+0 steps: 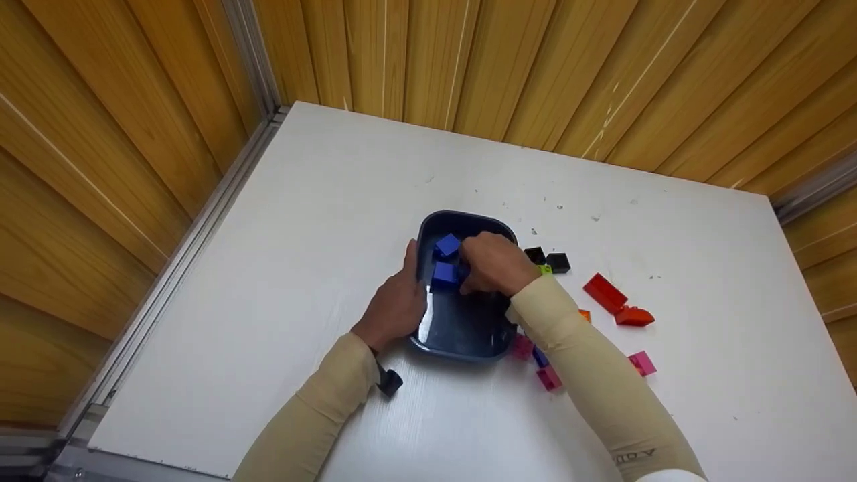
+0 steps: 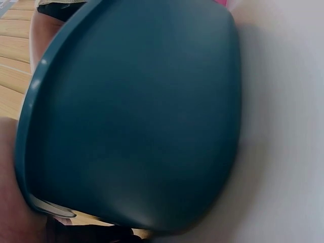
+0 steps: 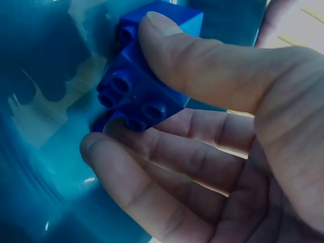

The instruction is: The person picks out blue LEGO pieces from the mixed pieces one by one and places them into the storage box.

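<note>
Now the dark blue tub (image 1: 462, 328) stands on the white worktop (image 1: 321, 201). Inside the tub, near its far end, the right hand (image 1: 494, 262) holds a blue brick (image 3: 144, 96) in a narrow grip, thumb on one side and fingers under it. A second blue brick (image 1: 447, 245) lies in the tub just beyond. The left hand (image 1: 396, 302) rests on the tub's left wall, fingers against the rim. Right of the tub lie loose bricks: black (image 1: 557, 262), red (image 1: 604, 292) and pink (image 1: 642, 363).
</note>
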{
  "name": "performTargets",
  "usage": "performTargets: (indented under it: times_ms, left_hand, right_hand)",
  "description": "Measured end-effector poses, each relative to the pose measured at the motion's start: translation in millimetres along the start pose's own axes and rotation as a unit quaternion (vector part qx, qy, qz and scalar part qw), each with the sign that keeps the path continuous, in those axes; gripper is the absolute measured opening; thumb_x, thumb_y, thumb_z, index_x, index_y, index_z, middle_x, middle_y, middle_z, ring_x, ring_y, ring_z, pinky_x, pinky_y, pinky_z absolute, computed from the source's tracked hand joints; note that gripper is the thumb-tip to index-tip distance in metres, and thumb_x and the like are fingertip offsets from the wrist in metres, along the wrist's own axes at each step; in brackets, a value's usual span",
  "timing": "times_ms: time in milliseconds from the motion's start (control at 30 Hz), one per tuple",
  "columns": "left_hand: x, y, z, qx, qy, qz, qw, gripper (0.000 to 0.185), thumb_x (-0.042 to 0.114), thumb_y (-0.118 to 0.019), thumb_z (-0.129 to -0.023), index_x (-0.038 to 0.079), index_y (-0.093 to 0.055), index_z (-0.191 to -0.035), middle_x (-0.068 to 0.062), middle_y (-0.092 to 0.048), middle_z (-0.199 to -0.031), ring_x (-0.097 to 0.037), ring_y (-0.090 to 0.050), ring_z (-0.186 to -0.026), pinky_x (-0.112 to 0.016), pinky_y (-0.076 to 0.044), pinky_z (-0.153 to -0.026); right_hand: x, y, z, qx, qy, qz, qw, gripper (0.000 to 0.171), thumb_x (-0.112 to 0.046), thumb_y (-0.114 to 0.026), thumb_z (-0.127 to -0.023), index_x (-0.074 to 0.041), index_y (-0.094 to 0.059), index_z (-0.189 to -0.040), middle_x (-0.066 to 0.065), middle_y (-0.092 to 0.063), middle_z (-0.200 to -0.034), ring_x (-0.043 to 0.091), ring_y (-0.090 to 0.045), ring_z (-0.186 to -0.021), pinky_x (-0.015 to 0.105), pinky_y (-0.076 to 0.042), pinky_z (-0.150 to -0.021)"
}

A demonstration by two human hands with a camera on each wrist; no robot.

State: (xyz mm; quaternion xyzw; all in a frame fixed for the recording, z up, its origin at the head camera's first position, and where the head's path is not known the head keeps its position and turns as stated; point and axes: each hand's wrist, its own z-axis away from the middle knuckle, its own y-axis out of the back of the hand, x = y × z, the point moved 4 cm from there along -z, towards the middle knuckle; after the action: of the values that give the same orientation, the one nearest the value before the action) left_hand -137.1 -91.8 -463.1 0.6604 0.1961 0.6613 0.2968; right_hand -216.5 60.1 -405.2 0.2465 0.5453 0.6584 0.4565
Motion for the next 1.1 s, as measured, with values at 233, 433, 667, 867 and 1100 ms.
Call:
performTargets:
  times_ms: [233,433,667,867,1100]
  left_hand:
    - [1.4,-2.5,-0.8,-0.001,-0.015,-0.006,0.9999,0.072,0.016,-0.041,-0.107,0.003,-0.003,-0.167,-0.029,-0.071,-0.119,-0.035,-0.07,-0.101,-0.054,-0.054,-0.095]
    - [3.0,-2.7,-2.4,-0.005,-0.021,-0.005,0.9998,0.073,0.015,-0.041,-0.107,0.002,-0.003,-0.167,-0.028,-0.072,-0.109,-0.033,-0.069,-0.093,-0.053,-0.055,-0.091]
    - [-1.4,5.2,-3.2,-0.008,-0.008,-0.003,0.9999,0.073,0.016,-0.04,-0.107,0.002,-0.002,-0.167,-0.02,-0.069,-0.087,-0.024,-0.057,-0.076,-0.05,-0.053,-0.081]
    - [-9.2,17.3,-5.9,0.004,0.009,-0.004,0.9999,0.074,0.016,-0.041,-0.107,0.004,-0.001,-0.168,-0.018,-0.066,-0.083,-0.025,-0.056,-0.076,-0.049,-0.051,-0.079]
    - [-11.7,19.0,-8.8,0.007,0.012,-0.005,0.9999,0.073,0.017,-0.041,-0.108,0.003,-0.003,-0.168,-0.03,-0.072,-0.103,-0.033,-0.067,-0.092,-0.055,-0.053,-0.093]
  right_hand:
    - [4,2,9,0.01,-0.005,-0.011,1.0,0.027,-0.027,-0.089,-0.083,-0.005,-0.076,-0.092,0.007,-0.072,-0.078,0.018,-0.064,-0.065,0.034,-0.055,-0.063]
    - [19,26,42,0.077,-0.037,-0.071,0.994,0.027,-0.035,-0.073,-0.097,-0.009,-0.071,-0.104,0.007,-0.07,-0.087,0.022,-0.065,-0.076,0.038,-0.058,-0.069]
    - [57,38,84,0.135,-0.105,-0.122,0.978,0.03,-0.032,-0.069,-0.099,-0.004,-0.071,-0.11,0.014,-0.073,-0.096,0.028,-0.063,-0.082,0.042,-0.054,-0.074]
    - [82,8,89,0.055,-0.152,-0.133,0.978,0.041,-0.025,-0.074,-0.095,-0.001,-0.068,-0.128,0.024,-0.07,-0.119,0.039,-0.066,-0.103,0.052,-0.059,-0.088]
    - [97,-28,81,-0.011,-0.199,-0.154,0.968,0.051,-0.013,-0.073,-0.093,-0.007,-0.062,-0.142,0.022,-0.067,-0.128,0.033,-0.067,-0.104,0.042,-0.063,-0.082]
